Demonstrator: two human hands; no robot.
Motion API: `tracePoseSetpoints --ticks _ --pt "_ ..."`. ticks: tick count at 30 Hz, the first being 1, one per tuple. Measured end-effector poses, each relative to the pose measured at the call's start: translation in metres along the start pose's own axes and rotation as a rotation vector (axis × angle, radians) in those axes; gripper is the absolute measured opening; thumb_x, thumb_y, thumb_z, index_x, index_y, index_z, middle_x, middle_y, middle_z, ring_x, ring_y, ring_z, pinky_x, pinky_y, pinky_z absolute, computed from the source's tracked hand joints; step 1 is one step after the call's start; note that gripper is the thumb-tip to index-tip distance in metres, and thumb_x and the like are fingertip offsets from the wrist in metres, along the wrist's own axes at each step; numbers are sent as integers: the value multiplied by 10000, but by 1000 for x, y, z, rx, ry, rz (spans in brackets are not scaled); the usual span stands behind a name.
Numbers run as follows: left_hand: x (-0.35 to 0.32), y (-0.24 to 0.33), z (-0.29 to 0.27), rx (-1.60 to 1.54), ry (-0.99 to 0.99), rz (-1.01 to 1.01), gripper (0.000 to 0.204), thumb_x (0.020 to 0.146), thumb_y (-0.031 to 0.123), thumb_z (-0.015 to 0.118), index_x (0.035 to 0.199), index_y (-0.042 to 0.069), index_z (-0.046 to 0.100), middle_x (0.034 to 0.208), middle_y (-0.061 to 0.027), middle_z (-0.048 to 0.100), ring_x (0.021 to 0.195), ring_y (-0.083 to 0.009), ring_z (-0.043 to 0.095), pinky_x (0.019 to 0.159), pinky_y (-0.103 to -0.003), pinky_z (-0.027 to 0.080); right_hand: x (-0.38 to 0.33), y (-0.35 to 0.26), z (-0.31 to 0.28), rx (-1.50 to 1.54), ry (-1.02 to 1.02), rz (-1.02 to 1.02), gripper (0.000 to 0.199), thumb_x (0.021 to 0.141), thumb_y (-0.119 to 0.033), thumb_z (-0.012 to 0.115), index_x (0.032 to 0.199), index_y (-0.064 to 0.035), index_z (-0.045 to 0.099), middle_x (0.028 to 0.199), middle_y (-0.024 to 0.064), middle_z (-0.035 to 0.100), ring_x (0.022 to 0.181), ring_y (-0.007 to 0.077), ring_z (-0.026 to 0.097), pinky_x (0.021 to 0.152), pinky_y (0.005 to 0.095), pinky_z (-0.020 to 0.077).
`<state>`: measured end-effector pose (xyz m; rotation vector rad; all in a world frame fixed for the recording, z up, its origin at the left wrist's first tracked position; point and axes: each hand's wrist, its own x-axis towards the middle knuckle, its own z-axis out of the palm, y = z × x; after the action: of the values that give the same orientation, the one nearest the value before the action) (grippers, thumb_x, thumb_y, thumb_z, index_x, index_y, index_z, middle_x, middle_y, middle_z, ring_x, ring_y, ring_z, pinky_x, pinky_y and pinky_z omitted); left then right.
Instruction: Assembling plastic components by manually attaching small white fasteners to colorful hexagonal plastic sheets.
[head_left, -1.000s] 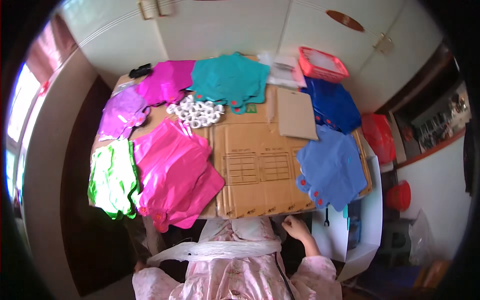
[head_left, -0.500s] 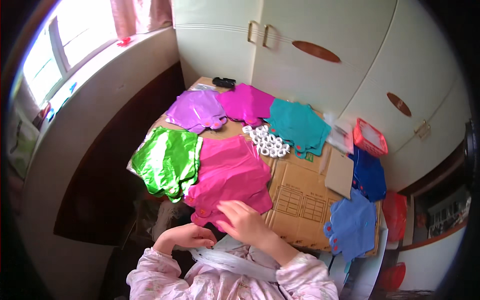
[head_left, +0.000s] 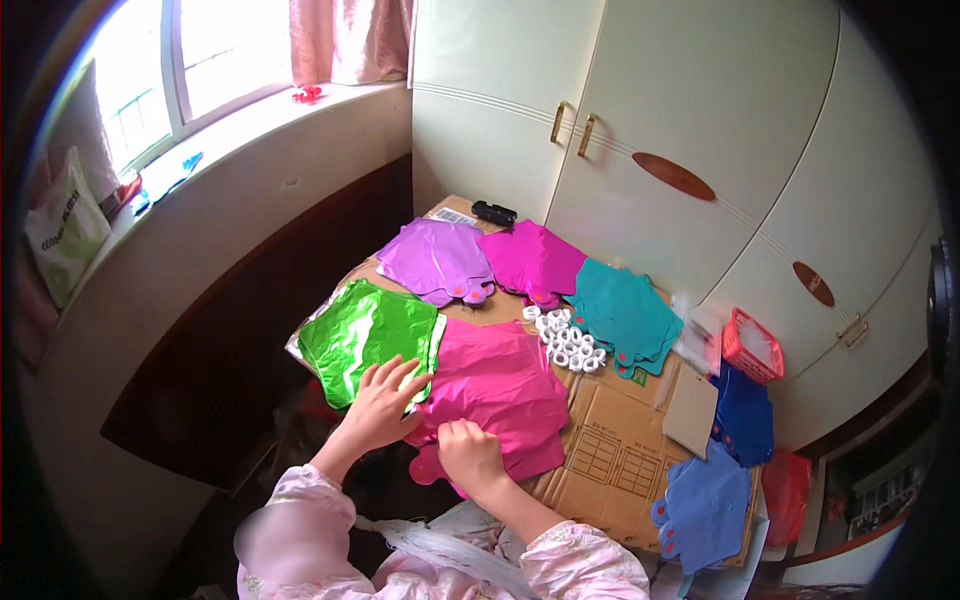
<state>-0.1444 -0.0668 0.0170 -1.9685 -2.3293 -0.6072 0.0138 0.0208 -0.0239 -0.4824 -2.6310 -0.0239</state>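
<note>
Far left on the cardboard (head_left: 600, 415) is the green foil stack (head_left: 350, 330), and the left hand (head_left: 382, 405) is spread wide at its near right corner, probably to steady it or feel for the edge. Next over, the pink foil stack (head_left: 500, 365) lies right in front of the person, with the right hand (head_left: 470, 455) curled over its near part; can't tell if any film is pinched under there. Past that come the white rings (head_left: 575, 350), teal stack (head_left: 625, 315) and light blue stack (head_left: 705, 505). Looks like everything's sorted by colour around the edge so each pile is easy to reach.

Compared with half a second ago: the left hand's gone from curled near the lap to out over the green, the right's fingers have folded in, and the view's swung further left.
</note>
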Motion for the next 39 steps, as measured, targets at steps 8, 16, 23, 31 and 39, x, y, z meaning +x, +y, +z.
tracePoseSetpoints --ticks 8,16,23,31,39 --pt "16 -26 29 103 -14 -40 599 735 242 621 1299 196 424 1339 -118 404 1263 -392 327 974 -643 246 0 33 -31 728 -12 402 118 795 -185 622 820 -72 644 722 135 639 647 254 647 575 371 494" --pt "18 -44 39 141 8 -43 526 754 231 609 1258 188 467 1296 -91 437 1243 -380 350 939 -675 277 -49 91 -73 1843 328 795 58 823 -58 641 872 -29 633 828 11 632 740 83 577 679 209 452" --pt "14 22 16 -904 -41 -196 417 906 307 502 1216 31 462 1163 -147 528 1072 -289 532 876 -436 449 -45 66 -88 1167 218 518 134 819 -89 645 923 -5 641 844 55 653 778 120 604 692 244 461" --pt "-13 53 23 -1458 -406 -769 290 895 244 561 1038 -9 559 823 -71 647 696 -182 652 539 -260 527 -51 22 -61 335 141 17 251 781 -204 640 981 -56 608 1000 55 633 945 203 593 808 350 445" --pt "-30 69 42 -1590 -76 -738 116 842 157 641 785 60 614 623 11 575 508 -62 528 429 -206 400 -66 -9 -60 72 73 24 386 713 -270 685 1016 -57 577 995 53 607 870 160 597 671 284 456"
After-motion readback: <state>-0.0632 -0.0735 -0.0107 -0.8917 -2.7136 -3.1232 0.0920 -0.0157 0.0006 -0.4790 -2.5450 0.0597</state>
